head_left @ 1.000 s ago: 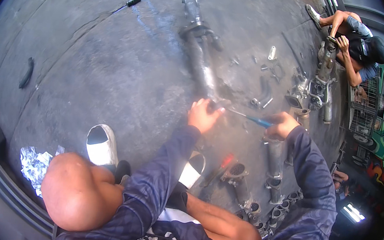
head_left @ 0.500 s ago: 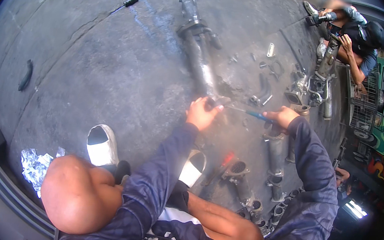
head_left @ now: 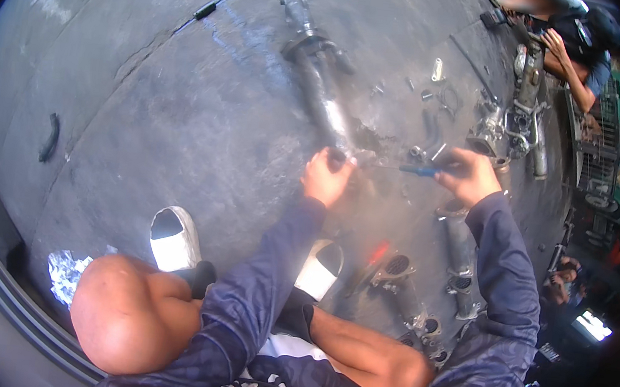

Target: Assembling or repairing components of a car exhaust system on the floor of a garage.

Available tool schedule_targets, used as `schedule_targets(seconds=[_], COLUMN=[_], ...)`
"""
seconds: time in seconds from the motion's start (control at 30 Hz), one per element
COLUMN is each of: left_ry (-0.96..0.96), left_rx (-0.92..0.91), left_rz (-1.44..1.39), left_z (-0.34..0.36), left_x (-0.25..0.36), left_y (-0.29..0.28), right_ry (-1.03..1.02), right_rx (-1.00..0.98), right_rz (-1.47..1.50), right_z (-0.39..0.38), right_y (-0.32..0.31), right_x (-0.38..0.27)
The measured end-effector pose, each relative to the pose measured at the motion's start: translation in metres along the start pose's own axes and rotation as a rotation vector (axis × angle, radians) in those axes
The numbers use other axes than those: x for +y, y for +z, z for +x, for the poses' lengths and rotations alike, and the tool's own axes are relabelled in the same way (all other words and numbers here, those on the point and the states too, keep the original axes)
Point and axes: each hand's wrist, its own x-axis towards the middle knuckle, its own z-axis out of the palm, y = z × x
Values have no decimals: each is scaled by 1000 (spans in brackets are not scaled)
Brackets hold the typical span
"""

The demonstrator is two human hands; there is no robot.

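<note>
A long grey metal pipe [head_left: 325, 99] with flanges lies on the ground ahead of me, its far end pointing up and left. My left hand [head_left: 326, 178] is closed around its near end. From the right, my right hand [head_left: 474, 176] grips a screwdriver [head_left: 423, 171] with a blue handle. The thin shaft points left toward the pipe's near flange [head_left: 359, 155], beside my left fingers. Blur hides whether the tip touches the metal.
Loose bolts, gaskets and a short black hose [head_left: 431, 129] lie right of the pipe. More flanged pipes [head_left: 461, 247] and a red-handled tool [head_left: 378, 253] are near my right arm. At upper right a co-worker [head_left: 574, 60] handles parts. Crumpled foil [head_left: 66, 272] sits at left.
My right hand has shifted slightly up and right with the screwdriver, whose shaft now lies more level. My left hand stays on the pipe's end. The view has tilted a little.
</note>
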Motion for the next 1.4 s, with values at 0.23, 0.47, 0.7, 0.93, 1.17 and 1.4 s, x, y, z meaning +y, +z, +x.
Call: schedule_targets(seconds=[0.23, 0.47, 0.7, 0.93, 1.17, 1.4], left_ry=[625, 577, 657, 738, 701, 731], left_rx=[-299, -621, -571, -570, -628, -668], left_rz=[192, 633, 779, 647, 683, 759], left_z=[9, 24, 30, 27, 29, 27], left_x=[83, 124, 128, 121, 134, 140], left_y=[-16, -2, -11, -3, 4, 5], right_ry=[-159, -51, 28, 215, 292, 181], right_rx=[102, 324, 606, 404, 234, 212], right_rz=[-61, -203, 166, -58, 3, -227], right_z=[7, 26, 26, 1, 10, 22], right_y=[11, 25, 41, 20, 8, 4], right_x=[12, 22, 34, 23, 8, 24])
